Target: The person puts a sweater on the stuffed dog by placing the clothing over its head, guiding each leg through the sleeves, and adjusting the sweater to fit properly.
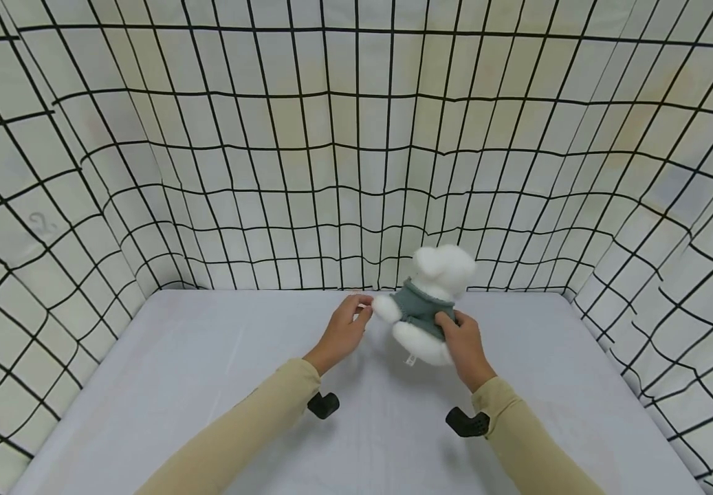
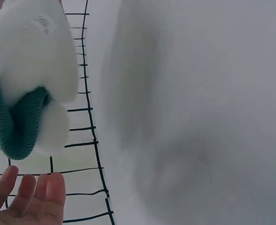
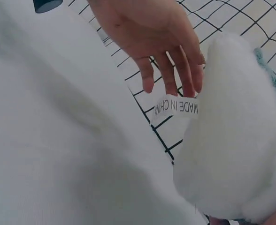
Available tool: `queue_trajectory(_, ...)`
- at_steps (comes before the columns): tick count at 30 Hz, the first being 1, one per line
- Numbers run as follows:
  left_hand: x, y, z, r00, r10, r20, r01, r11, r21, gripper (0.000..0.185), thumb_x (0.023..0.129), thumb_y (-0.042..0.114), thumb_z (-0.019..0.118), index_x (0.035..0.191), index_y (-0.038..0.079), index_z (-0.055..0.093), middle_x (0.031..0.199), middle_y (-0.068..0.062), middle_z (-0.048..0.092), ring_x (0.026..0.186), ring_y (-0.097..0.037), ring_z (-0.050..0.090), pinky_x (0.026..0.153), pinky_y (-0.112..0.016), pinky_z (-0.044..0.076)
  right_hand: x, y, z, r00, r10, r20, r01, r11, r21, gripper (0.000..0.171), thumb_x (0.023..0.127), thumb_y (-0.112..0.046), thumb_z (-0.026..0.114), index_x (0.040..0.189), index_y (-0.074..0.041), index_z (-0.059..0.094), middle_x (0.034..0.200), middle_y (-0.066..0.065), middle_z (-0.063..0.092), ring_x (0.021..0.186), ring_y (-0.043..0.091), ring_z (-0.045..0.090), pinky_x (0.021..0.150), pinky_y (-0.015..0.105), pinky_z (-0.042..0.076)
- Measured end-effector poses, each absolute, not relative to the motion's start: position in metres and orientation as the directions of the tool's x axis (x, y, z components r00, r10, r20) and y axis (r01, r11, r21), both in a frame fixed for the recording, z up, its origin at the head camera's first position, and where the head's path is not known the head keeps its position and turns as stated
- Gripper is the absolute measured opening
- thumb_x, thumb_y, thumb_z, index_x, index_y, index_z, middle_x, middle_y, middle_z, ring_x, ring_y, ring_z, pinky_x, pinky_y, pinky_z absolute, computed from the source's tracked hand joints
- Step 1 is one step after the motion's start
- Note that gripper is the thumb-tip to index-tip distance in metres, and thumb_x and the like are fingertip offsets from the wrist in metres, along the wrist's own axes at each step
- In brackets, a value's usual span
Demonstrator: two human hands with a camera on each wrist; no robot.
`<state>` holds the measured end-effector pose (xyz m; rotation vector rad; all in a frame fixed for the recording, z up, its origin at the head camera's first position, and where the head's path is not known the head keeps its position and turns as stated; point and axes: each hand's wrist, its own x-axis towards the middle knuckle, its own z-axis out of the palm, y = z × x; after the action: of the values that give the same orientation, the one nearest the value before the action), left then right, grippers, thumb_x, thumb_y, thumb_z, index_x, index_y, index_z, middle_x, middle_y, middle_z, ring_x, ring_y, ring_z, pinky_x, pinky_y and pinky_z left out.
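Observation:
A white plush toy dog [image 1: 445, 271] in a green knitted sweater [image 1: 421, 307] is held up off the white tabletop, tilted. My right hand [image 1: 464, 344] grips its lower side, thumb on the sweater. My left hand [image 1: 344, 330] is beside the toy's white paw [image 1: 387, 309], fingers loosely extended and holding nothing. In the left wrist view the left fingertips [image 2: 56, 185] lie below the sweater with a gap between. In the right wrist view a white tag [image 3: 175, 107] reading "MADE IN CHINA" hangs from the plush, near the left hand [image 3: 152, 33].
A white table surface [image 1: 207, 357] spreads beneath both arms. Pale walls with a black grid net [image 1: 356, 172] enclose its back and sides. A black wrist camera [image 1: 324, 405] is on the left wrist, another [image 1: 467, 423] on the right.

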<state>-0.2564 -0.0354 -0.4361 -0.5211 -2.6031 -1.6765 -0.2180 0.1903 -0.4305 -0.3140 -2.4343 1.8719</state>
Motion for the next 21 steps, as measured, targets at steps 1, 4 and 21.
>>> queue_trajectory(1,-0.256,-0.035,-0.436,-0.949,0.278,0.148,0.250,0.377,0.892,0.030,0.104,0.025,0.042,0.129,0.011,0.052,0.129,-0.007,0.053,0.117,-0.023,0.054,0.083,-0.034,0.054,-0.218,0.190,-0.430,-0.979,0.177,-0.096,0.132,0.202,-0.971,0.045,0.095,-0.030,0.049,0.128,-0.001,0.055,0.127,0.017,0.054,0.106,0.025,0.050,0.093,0.036,0.041)
queue_trajectory(4,-0.257,-0.032,-0.439,-0.948,0.311,0.067,0.183,0.357,0.916,0.038,0.105,0.034,0.039,0.135,0.012,0.048,0.132,-0.009,0.051,0.119,-0.024,0.054,0.083,-0.033,0.055,-0.219,0.189,-0.429,-0.980,0.140,-0.139,0.151,0.084,-0.985,0.043,0.095,-0.027,0.046,0.126,0.001,0.052,0.125,0.013,0.051,0.104,0.022,0.049,0.090,0.034,0.042)
queue_trajectory(21,-0.258,-0.028,-0.441,-0.839,0.541,-0.054,-0.101,-0.059,0.993,0.059,0.097,0.052,0.048,0.146,0.022,0.031,0.146,-0.010,0.043,0.121,-0.032,0.058,0.087,-0.044,0.056,-0.213,0.175,-0.424,-0.985,-0.108,-0.131,0.160,-0.324,-0.932,0.008,0.092,-0.020,0.031,0.098,-0.016,0.034,0.098,-0.007,0.045,0.084,0.008,0.045,0.073,0.024,0.042)
